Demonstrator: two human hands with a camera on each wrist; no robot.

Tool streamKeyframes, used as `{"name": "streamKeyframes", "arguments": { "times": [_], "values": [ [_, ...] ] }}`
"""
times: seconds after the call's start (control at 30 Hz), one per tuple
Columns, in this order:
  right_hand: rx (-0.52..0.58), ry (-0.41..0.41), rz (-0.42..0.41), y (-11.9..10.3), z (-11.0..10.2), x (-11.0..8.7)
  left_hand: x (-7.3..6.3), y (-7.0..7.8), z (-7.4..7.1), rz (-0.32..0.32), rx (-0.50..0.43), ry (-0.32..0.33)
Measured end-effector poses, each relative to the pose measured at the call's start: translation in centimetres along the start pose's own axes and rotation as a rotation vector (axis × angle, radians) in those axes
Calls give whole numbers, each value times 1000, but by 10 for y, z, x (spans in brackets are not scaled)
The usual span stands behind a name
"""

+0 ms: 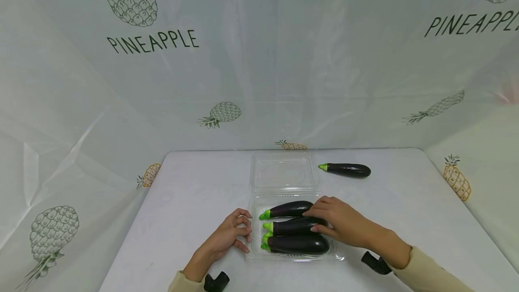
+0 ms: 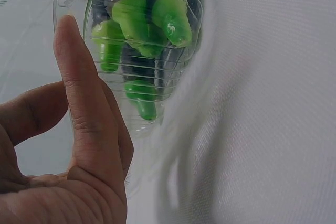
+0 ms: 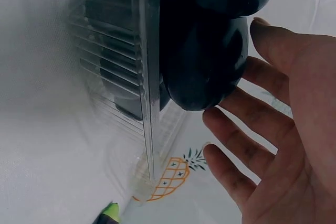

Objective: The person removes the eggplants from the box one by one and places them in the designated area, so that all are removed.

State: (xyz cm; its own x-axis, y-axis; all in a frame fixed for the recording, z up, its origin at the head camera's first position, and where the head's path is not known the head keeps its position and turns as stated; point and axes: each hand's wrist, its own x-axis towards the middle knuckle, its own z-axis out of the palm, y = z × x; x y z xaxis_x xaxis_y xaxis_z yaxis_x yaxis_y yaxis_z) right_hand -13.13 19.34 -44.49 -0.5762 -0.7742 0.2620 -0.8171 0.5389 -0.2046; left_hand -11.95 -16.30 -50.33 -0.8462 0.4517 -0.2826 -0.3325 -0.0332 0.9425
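A clear plastic clamshell container lies with its lid folded back. Several dark eggplants are in it, green stems to the left: a far one, a middle one and a near one partly covering another stem. My right hand holds the blunt end of the middle eggplant between thumb and fingers; the right wrist view shows the eggplant above the rim. Beside the container's left rim is my left hand, fingers loosely bent, one fingertip right at the rim in the left wrist view.
One more eggplant lies on the white table at the back right, outside the container. Black wrist devices show below the sleeves. A pineapple-printed curtain hangs around the table.
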Motion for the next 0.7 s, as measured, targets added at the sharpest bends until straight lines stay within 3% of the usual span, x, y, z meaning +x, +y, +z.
{"name": "streamKeyframes", "arguments": {
  "times": [0.33, 0.7],
  "values": [
    [20, -56, 17, 1, 0, 1, 1, 0, 0, -12, 1, 6],
    [-6, 51, -19, 5, 1, 0, 0, 0, 0, -10, 0, 1]
  ]
}}
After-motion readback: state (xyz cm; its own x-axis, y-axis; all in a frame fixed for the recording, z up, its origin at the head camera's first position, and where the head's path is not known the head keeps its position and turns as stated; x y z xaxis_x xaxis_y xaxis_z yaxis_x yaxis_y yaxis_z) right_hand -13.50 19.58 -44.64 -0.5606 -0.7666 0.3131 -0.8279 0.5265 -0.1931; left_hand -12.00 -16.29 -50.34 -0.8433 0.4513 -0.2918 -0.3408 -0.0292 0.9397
